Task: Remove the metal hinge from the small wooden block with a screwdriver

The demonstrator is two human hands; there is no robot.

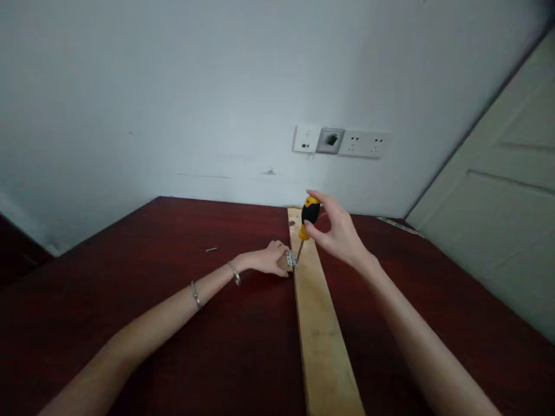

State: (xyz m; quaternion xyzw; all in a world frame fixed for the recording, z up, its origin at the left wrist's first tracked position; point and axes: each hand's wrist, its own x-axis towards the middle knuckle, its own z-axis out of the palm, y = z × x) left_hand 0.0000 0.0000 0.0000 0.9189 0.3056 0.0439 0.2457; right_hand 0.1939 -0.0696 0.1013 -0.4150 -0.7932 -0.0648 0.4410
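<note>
My right hand (338, 231) grips a yellow and black screwdriver (310, 215) by its handle, thumb and fingers closed round it. The shaft slants down, its tip at a small metal hinge (293, 259). One leaf of the hinge lies on a long wooden plank (321, 329), the other on a small wooden block (284, 263) beside the plank's left edge. My left hand (273, 258) is closed round the block from the left. Whether a screw sits under the tip is too small to tell.
A small metal screw or pin (211, 249) lies left on the dark red table (165, 260). The plank runs back to the white wall (208, 104), which carries sockets (364, 143). A thin strip (401, 226) lies by the back right edge, near a pale door (498, 167).
</note>
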